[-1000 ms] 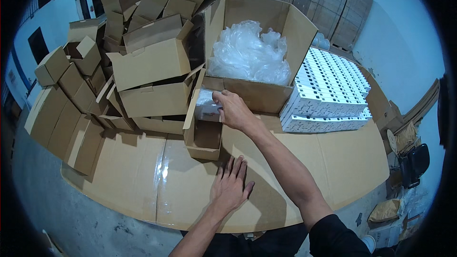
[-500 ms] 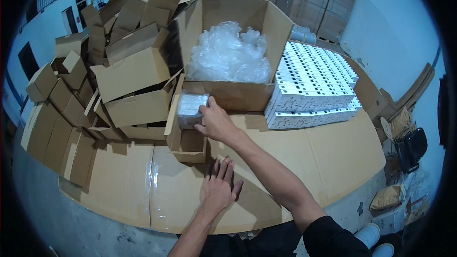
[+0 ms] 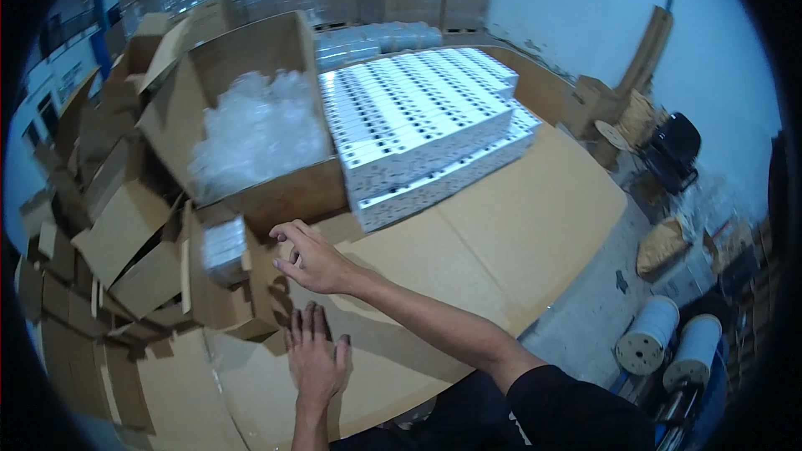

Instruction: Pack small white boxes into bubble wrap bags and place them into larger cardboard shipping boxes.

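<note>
My right hand [image 3: 312, 260] hovers just right of a small open carton [image 3: 261, 299], fingers loosely bent and apart, with nothing in them. Inside that carton, toward its far end, sits a white pack wrapped in clear plastic [image 3: 224, 250]. My left hand [image 3: 316, 365] lies flat on the cardboard table covering [image 3: 384, 342], fingers stretched toward the carton's near side. Behind the small carton stands a large open box [image 3: 288, 196] filled with crumpled clear plastic bags [image 3: 259, 129]. To its right are rows of slim white boxes [image 3: 418, 117] with dark marks, stacked in two layers.
Empty open cartons [image 3: 125, 225] are heaped along the left side. Past the table's right edge, the floor holds two cable spools [image 3: 647, 334], a black chair [image 3: 672, 146] and a brown paper bag [image 3: 662, 246]. Wrapped rolls [image 3: 376, 43] lie behind the white boxes.
My right hand has come off the wrapped pack and drawn back to the right, out of the small carton. My head view has swung right; the left hand stays flat on the cardboard.
</note>
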The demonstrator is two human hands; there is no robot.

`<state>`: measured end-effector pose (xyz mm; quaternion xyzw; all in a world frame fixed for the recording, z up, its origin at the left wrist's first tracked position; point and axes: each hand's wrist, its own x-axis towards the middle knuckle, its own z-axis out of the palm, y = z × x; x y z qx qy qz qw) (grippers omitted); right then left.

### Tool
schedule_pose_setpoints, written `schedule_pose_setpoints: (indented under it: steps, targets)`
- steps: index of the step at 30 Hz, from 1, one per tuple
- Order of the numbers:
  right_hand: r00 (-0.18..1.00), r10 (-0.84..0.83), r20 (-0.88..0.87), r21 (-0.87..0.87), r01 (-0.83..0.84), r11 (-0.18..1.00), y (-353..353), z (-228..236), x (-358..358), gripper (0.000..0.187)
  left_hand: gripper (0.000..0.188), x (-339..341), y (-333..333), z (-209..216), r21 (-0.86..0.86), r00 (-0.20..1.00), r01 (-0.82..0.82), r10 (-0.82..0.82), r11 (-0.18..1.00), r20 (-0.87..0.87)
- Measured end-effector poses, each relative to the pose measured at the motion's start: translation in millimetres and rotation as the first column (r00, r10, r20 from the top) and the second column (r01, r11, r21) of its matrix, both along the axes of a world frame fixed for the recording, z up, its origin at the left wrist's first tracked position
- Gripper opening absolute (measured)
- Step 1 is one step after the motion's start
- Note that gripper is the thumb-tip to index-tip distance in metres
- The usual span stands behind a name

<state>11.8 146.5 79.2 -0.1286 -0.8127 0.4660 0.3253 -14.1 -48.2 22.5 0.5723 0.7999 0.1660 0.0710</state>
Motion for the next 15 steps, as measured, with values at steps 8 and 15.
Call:
schedule_pose_setpoints:
  steps: [8,15]
  targets:
    - [0.943,-0.299,-0.146,0.435,0.333,0.836,119,63,176,0.037,0.057,10,72,-5,0.165,0.999,0.035,-0.039,0.986,0.021]
    - [0.616,-0.706,-0.349,0.399,0.779,0.483,286,71,308,0.031,0.044,-5,123,-10,0.268,0.996,0.053,-0.071,0.962,0.059]
